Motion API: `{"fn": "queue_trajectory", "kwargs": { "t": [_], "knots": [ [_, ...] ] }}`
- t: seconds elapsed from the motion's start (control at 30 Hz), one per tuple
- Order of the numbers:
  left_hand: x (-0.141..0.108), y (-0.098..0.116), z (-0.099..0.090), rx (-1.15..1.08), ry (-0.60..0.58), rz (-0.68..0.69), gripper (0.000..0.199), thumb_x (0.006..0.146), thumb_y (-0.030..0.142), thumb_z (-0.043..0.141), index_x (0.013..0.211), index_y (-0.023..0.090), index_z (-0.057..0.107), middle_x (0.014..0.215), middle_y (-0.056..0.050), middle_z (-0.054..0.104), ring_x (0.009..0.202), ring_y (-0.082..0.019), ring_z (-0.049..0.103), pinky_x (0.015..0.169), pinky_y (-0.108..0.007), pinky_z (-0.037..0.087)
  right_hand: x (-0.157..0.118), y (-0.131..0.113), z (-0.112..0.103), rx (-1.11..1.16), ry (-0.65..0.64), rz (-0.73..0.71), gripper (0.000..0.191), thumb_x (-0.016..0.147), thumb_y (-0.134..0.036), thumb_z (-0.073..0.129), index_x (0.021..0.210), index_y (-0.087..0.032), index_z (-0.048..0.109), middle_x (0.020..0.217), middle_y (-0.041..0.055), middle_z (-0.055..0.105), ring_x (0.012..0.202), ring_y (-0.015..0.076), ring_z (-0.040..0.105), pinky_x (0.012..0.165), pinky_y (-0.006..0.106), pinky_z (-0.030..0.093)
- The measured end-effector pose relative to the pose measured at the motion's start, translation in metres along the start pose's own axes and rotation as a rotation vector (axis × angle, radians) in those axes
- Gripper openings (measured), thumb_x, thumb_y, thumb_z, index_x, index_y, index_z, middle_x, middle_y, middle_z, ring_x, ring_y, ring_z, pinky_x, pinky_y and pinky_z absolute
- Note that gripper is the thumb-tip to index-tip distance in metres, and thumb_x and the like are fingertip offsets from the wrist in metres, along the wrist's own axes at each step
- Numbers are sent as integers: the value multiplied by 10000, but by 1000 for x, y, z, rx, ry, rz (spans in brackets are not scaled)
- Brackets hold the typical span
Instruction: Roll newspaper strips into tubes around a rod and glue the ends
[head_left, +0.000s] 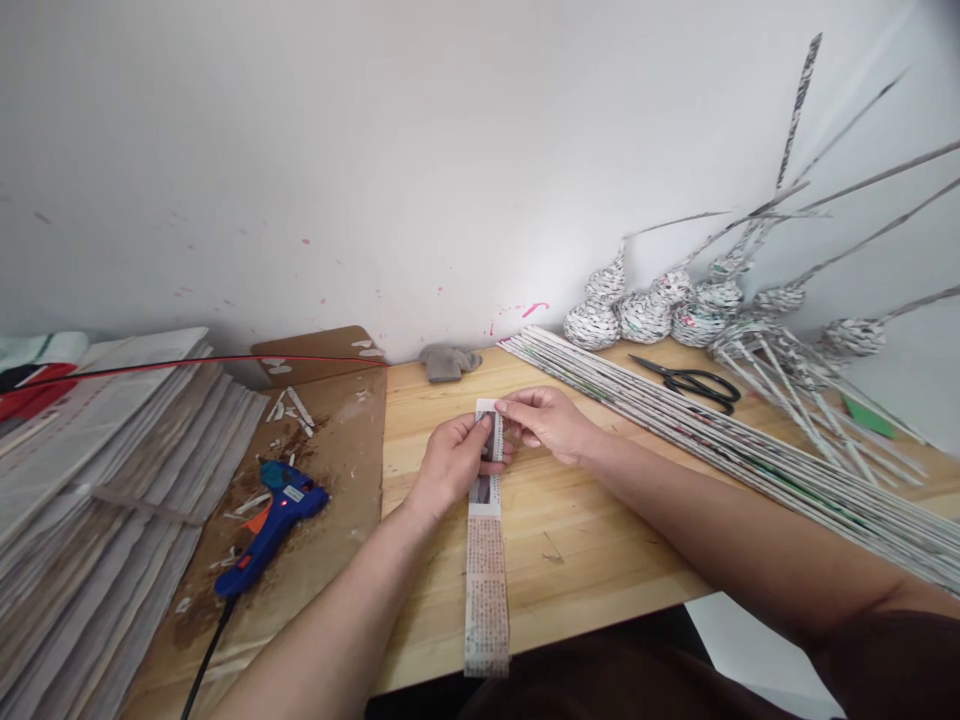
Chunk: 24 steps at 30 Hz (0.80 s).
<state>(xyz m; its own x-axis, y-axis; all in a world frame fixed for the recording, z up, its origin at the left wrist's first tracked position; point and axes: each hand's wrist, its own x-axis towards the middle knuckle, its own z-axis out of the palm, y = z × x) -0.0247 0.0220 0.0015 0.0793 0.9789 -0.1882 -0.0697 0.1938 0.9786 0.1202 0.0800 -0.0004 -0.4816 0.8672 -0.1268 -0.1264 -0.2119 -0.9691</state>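
Both the left hand (454, 458) and the right hand (549, 425) pinch a printed paper strip (486, 585), which lies down the table (431, 600) and reaches just past its near edge. Left fingers cover part of its picture, and the print is too small to read. Paper rods (675, 421) run out of view at right.
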Motion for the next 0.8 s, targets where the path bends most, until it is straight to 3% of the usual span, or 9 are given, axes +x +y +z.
{"fn": "queue_trajectory", "kwargs": {
  "t": [0.23,0.8],
  "knots": [
    [-1,0,3,16,10,5,336,802,439,568,896,128,656,778,-84,698,667,-170,645,580,-280,525,1,3,4,35,110,0,303,606,-385,781,650,-118,645,515,-26,506,422,45,372,345,184,159],
    [-2,-2,4,36,-16,19,341,804,439,564,921,133,658,793,-90,698,697,-182,655,608,-293,535,-1,3,7,54,127,-7,316,581,-387,806,613,-134,618,467,-45,476,371,41,340,343,203,160]
  ]
}}
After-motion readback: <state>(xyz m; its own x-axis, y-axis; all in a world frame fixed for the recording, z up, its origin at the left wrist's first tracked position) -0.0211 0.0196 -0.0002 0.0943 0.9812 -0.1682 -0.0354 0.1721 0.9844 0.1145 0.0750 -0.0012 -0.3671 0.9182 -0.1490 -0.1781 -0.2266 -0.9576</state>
